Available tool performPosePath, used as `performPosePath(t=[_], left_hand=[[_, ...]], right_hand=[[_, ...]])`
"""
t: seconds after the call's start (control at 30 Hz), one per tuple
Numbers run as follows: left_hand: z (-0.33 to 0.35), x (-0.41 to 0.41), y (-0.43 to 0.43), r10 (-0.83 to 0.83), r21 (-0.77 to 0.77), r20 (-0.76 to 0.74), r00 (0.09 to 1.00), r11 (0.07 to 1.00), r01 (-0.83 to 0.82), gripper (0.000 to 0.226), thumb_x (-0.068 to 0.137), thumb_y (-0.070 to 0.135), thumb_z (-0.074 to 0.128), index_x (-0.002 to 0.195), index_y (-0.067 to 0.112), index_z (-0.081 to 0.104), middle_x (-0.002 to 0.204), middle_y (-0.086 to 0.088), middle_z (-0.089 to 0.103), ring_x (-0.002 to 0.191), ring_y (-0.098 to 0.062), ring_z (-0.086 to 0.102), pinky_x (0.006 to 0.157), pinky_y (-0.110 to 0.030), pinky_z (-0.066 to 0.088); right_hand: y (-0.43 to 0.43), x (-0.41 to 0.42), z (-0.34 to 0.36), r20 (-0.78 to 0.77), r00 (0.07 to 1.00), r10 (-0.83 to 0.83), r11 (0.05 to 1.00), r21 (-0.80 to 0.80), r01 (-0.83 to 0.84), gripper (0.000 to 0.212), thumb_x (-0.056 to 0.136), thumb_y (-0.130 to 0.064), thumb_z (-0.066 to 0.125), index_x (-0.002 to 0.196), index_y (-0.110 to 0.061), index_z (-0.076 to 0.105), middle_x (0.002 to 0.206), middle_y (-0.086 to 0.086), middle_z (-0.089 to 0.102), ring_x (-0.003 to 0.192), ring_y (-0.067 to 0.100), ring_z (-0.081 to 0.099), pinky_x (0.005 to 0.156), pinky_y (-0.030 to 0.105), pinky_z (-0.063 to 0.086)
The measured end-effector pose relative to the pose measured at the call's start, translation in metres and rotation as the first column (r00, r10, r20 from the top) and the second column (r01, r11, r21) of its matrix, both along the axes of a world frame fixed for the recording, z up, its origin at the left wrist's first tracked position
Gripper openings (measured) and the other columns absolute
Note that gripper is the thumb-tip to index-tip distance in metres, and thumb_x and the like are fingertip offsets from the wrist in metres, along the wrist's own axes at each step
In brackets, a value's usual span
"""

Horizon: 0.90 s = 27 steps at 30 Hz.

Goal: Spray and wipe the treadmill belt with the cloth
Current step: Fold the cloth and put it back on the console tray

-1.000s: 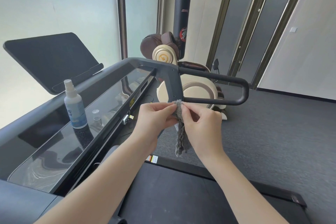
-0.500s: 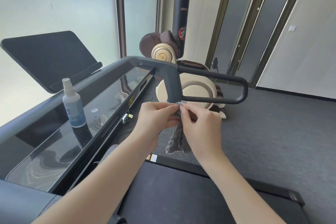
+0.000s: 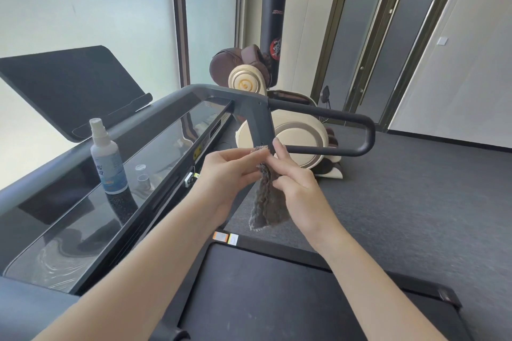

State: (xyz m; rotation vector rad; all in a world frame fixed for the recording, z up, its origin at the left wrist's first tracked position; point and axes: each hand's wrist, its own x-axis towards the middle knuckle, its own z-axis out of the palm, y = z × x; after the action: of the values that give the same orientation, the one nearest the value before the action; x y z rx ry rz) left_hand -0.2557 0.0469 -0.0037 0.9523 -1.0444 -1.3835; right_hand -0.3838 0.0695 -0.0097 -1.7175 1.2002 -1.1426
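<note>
Pinching the top edge of the grey cloth [image 3: 266,202] between thumb and fingertips, the left hand [image 3: 230,174] is holding it up in front of the treadmill's looped handrail [image 3: 332,119]. The right hand [image 3: 300,188] is meeting it from the other side. Its lower fingers are curling round the upper part of the fabric, while its forefinger is pointing straight up along the edge. Each hand's grip is therefore closing on the cloth, and the two hands are almost touching.

The cloth is hanging bunched lengthwise between them. Its ragged lower end is dangling free in the air, above the front of the treadmill belt [image 3: 277,299] and not touching it. The dark belt is lying beneath both forearms and is showing faint pale smudges. Two small stickers [image 3: 225,237] are sitting on the frame at its front corner.

Over to the left, well apart from the hands, the spray bottle [image 3: 109,158] is standing upright on the glossy console [image 3: 69,230], which is reflecting it. A small clear cap [image 3: 142,176] is sitting just beside the bottle. A black tilted panel [image 3: 72,86] is rising behind the console.

Beyond the handrail, a cream and brown massage chair [image 3: 296,138] is resting on the grey carpeted floor [image 3: 415,202], with a black punching bag [image 3: 273,28] standing behind it.
</note>
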Motion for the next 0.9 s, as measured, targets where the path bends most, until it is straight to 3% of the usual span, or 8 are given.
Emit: performPosePath(t=[0.17, 0.3, 0.4, 0.5, 0.57, 0.73, 0.83, 0.9], left_hand=[[0.004, 0.002, 0.0, 0.003, -0.025, 0.002, 1.0, 1.0, -0.003, 0.014, 0.092, 0.004, 0.061, 0.084, 0.007, 0.072, 0.059, 0.005, 0.07, 0.053, -0.002, 0.064, 0.058, -0.014, 0.053], [0.006, 0.005, -0.004, -0.022, -0.028, 0.058, 0.998, 0.999, 0.024, 0.026, 0.094, 0.01, 0.058, 0.076, 0.014, 0.076, 0.069, 0.001, 0.07, 0.065, -0.009, 0.061, 0.07, -0.025, 0.049], [0.009, 0.005, -0.005, -0.06, -0.04, 0.045, 0.997, 0.997, 0.062, 0.033, 0.097, 0.011, 0.054, 0.072, 0.017, 0.075, 0.071, 0.0, 0.067, 0.07, -0.013, 0.059, 0.075, -0.031, 0.044], [0.011, 0.005, -0.006, -0.106, -0.057, 0.032, 0.994, 0.992, 0.108, 0.027, 0.098, 0.011, 0.051, 0.081, 0.012, 0.073, 0.078, -0.004, 0.066, 0.079, -0.019, 0.058, 0.083, -0.039, 0.042], [0.01, 0.008, -0.007, -0.117, -0.056, 0.005, 0.993, 0.991, 0.118, 0.029, 0.098, 0.013, 0.051, 0.081, 0.013, 0.074, 0.078, -0.005, 0.066, 0.081, -0.022, 0.058, 0.082, -0.041, 0.043], [0.001, 0.01, -0.011, 0.011, -0.031, -0.029, 1.0, 0.999, -0.011, 0.028, 0.099, 0.014, 0.051, 0.082, 0.013, 0.073, 0.076, -0.002, 0.062, 0.071, -0.015, 0.055, 0.067, -0.031, 0.05], [-0.006, 0.005, -0.013, 0.073, 0.016, -0.088, 0.993, 0.997, -0.072, 0.026, 0.1, 0.014, 0.051, 0.085, 0.011, 0.072, 0.081, -0.006, 0.061, 0.072, -0.016, 0.055, 0.068, -0.033, 0.054], [-0.009, 0.0, -0.014, 0.089, 0.044, -0.125, 0.988, 0.995, -0.084, 0.023, 0.101, 0.016, 0.05, 0.094, 0.007, 0.07, 0.091, -0.012, 0.062, 0.075, -0.019, 0.058, 0.071, -0.034, 0.057]], right_hand=[[-0.004, -0.012, 0.005, 0.171, 0.985, 0.028, 0.997, 0.073, -0.041, 0.045, 0.095, -0.003, 0.038, 0.129, -0.027, 0.055, 0.147, -0.016, 0.036, 0.135, -0.005, 0.027, 0.109, 0.02, 0.024], [-0.018, -0.024, -0.01, 0.27, 0.945, -0.185, 0.981, 0.105, 0.162, 0.04, 0.094, -0.029, 0.051, 0.134, -0.025, 0.046, 0.139, -0.011, 0.047, 0.125, -0.001, 0.042, 0.105, 0.023, 0.033], [-0.028, -0.026, -0.022, 0.327, 0.939, -0.104, 0.957, 0.289, 0.005, 0.054, 0.089, -0.052, 0.046, 0.134, -0.024, 0.047, 0.131, -0.01, 0.057, 0.12, 0.005, 0.052, 0.106, 0.038, 0.037], [-0.027, -0.025, -0.023, 0.512, 0.859, -0.02, 0.913, 0.36, -0.193, 0.048, 0.09, -0.05, 0.041, 0.122, -0.02, 0.06, 0.119, 0.0, 0.066, 0.113, 0.014, 0.06, 0.097, 0.038, 0.046], [-0.027, -0.025, -0.021, 0.58, 0.811, -0.069, 0.925, 0.342, -0.166, 0.04, 0.092, -0.042, 0.045, 0.118, -0.018, 0.062, 0.118, 0.004, 0.067, 0.111, 0.019, 0.061, 0.097, 0.041, 0.046], [-0.027, -0.028, -0.009, 0.336, 0.902, -0.27, 0.961, 0.041, 0.272, 0.033, 0.089, -0.041, 0.057, 0.092, -0.009, 0.064, 0.087, 0.017, 0.067, 0.079, 0.02, 0.062, 0.078, 0.039, 0.051], [-0.025, -0.026, 0.008, 0.059, 0.927, -0.37, 0.861, -0.352, 0.366, 0.044, 0.089, -0.041, 0.055, 0.078, 0.001, 0.052, 0.056, 0.006, 0.043, 0.052, 0.006, 0.036, 0.052, 0.019, 0.032], [-0.024, -0.024, 0.022, -0.041, 0.895, -0.444, 0.772, -0.525, 0.359, 0.037, 0.09, -0.038, 0.056, 0.076, -0.004, 0.052, 0.053, -0.003, 0.043, 0.049, 0.011, 0.037, 0.048, 0.019, 0.028]])
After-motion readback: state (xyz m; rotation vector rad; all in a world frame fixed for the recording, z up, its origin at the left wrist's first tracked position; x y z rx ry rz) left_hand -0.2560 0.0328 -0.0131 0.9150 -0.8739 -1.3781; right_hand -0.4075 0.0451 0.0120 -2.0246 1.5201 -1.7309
